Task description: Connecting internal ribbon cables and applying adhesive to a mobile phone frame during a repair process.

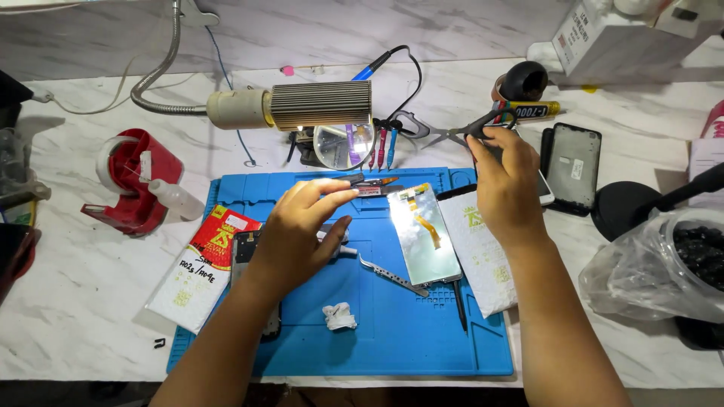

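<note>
Marble table [75,316] under blue mat [392,339], red tape dispenser [136,181]
</note>
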